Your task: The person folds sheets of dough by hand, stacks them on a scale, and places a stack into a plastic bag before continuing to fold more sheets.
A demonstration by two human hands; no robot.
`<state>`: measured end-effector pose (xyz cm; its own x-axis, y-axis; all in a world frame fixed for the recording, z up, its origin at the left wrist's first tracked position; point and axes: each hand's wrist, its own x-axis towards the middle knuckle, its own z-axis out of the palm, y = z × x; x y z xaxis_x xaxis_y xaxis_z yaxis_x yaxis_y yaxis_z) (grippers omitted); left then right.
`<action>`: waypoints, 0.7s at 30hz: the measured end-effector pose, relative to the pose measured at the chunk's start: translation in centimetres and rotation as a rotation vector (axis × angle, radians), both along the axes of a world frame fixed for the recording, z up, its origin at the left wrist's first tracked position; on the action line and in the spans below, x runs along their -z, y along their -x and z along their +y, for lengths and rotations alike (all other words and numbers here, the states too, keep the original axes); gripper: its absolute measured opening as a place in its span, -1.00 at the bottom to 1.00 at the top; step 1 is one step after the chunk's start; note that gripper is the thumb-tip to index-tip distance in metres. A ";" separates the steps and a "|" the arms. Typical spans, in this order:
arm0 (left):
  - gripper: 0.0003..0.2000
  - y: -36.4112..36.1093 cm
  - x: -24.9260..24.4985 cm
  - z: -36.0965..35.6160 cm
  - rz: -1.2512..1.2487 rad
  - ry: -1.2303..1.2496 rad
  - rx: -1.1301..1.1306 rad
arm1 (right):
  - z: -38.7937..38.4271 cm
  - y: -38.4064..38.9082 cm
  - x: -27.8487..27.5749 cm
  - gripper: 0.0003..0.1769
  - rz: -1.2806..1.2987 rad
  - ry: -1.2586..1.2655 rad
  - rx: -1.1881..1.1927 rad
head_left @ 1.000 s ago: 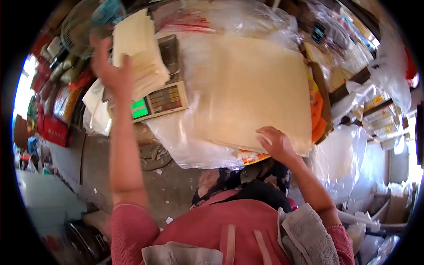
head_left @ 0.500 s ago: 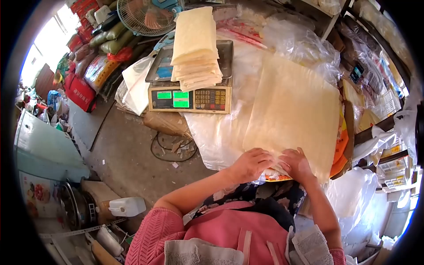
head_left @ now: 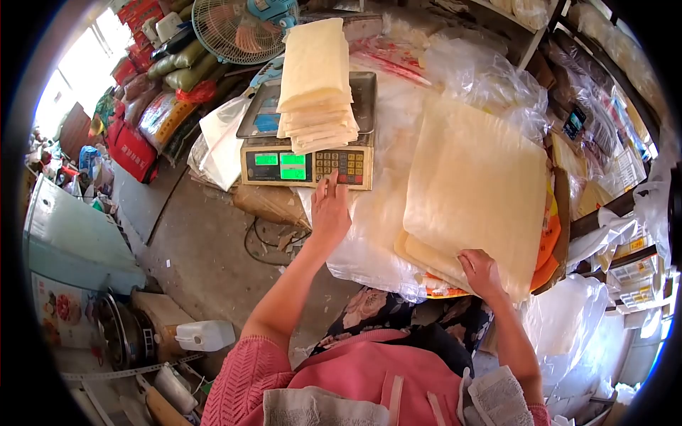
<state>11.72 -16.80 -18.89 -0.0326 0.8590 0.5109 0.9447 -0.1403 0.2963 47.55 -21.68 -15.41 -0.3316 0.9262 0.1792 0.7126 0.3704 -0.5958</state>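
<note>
I wear a pink knitted top (head_left: pixel 241 387) whose sleeves (head_left: pixel 259 358), textured in zigzags, end near my elbows. Smooth pink cloth (head_left: pixel 341 366) covers my front, with two paler straps (head_left: pixel 396 396). Grey, towel-like pieces (head_left: pixel 320 407) lie over it. Black fabric (head_left: pixel 440 342) shows beside dark, flower-printed legwear (head_left: pixel 380 305). My left hand (head_left: pixel 331 216) and right hand (head_left: pixel 483 273) are bare.

Left hand (head_left: pixel 331 215) extended forward; right hand (head_left: pixel 484 273) nearer the body, well apart from it
The left forearm (head_left: pixel 290 287) slants forward and inward, back of the hand uppermost, fingers pointing ahead, gripping nothing; the right forearm (head_left: pixel 517 334) also angles inward, its fingers bent leftward; whether they pinch cannot be told.
</note>
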 end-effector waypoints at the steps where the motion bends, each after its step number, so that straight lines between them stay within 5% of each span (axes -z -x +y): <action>1: -0.65 0.2 0.3 0.3 0.009 -0.009 0.003 | 0.0 0.0 0.1 -0.88 0.007 -0.013 0.004; 13: -0.67 1.2 -0.6 2.0 0.001 0.008 -0.090 | -0.1 0.2 -0.4 -0.87 -0.025 -0.002 -0.028; 18: -0.63 0.6 -2.0 1.7 -0.049 0.023 -0.061 | 0.6 -0.3 -0.1 -0.83 0.096 0.113 0.119; 21: -0.60 -2.2 -2.4 0.7 -0.134 -0.026 0.141 | 3.3 -2.3 -0.6 -0.79 0.057 0.060 0.279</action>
<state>13.95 -16.14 -16.46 0.0177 0.8467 0.5318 0.8675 -0.2775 0.4130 49.81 -18.38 -14.80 -0.0536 0.9898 0.1320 0.7465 0.1275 -0.6530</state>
